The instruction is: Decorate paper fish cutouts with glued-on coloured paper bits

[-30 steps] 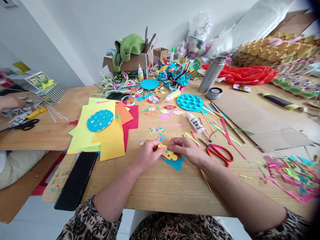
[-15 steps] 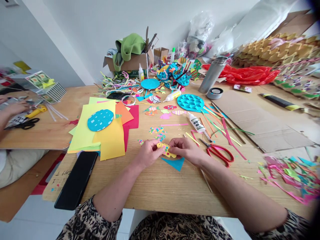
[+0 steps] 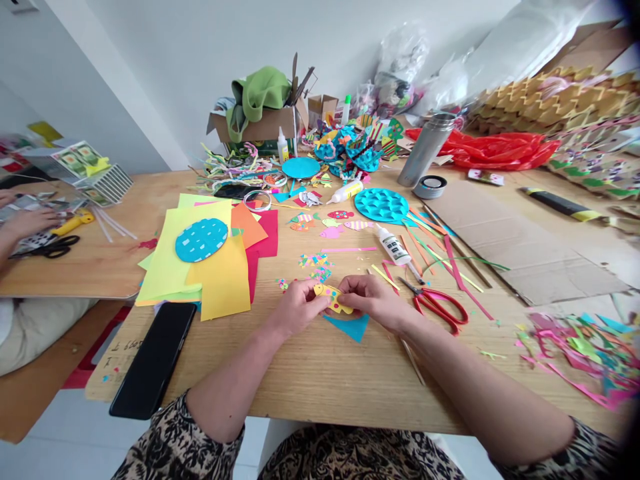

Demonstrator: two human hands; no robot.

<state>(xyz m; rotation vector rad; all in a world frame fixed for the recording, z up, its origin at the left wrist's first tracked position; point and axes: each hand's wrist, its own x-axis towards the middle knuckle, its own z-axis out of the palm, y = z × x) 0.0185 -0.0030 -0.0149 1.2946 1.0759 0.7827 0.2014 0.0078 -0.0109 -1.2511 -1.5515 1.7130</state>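
Note:
A yellow paper fish [image 3: 332, 298] with coloured dots is held between my two hands, above the table's front part. My left hand [image 3: 300, 308] pinches its head end, and my right hand [image 3: 369, 300] pinches the tail end. Just below the fish a blue paper triangle [image 3: 353, 328] lies on the wood. Small coloured paper bits [image 3: 316, 264] are scattered behind my left hand. Further back several paper fish [image 3: 331, 231] lie flat. A white glue bottle [image 3: 393, 245] lies behind my right hand, with red-handled scissors [image 3: 440, 305] to its right.
Coloured paper sheets [image 3: 225, 280] and a black phone [image 3: 153, 360] lie at the left. Right of centre are a steel bottle [image 3: 426, 150], a tape roll [image 3: 431, 187] and cardboard [image 3: 520, 233]. Paper scraps [image 3: 585, 353] cover the right edge. Another person's hand [image 3: 35, 221] is at far left.
My hands and the yellow fish have barely moved. At far left, the other person's hand has shifted slightly.

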